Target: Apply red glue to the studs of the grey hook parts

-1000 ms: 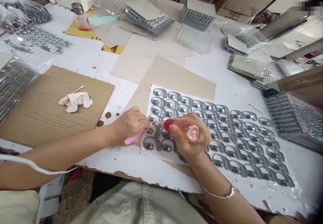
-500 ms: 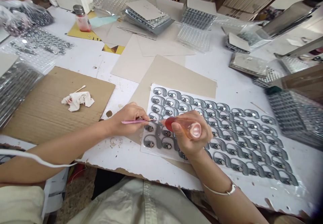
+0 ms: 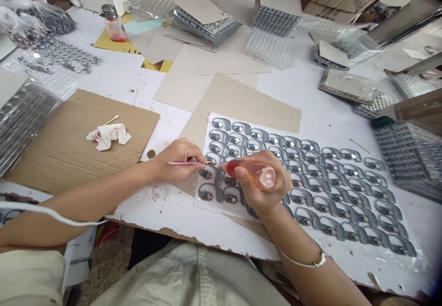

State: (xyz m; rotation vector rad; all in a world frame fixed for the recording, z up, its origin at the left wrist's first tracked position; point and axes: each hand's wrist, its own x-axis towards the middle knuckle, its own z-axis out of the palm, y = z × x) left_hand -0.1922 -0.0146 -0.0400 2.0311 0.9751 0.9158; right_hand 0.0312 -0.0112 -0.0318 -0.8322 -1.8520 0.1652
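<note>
Bottle (image 3: 253, 170) and pink stick (image 3: 184, 163), tips above sheet (image 3: 221, 208).
Right hand (image 3: 265, 181) clasps bottle: likely light, soft, best held mid-body; left hand (image 3: 181, 159) pinches stick.

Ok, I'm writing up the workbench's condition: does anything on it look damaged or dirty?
Yes. The white tabletop is ragged and chipped along its front, and a brown patch breaks its surface near the cardboard. On that cardboard lies a crumpled tissue with reddish stains, so it looks used.
</note>
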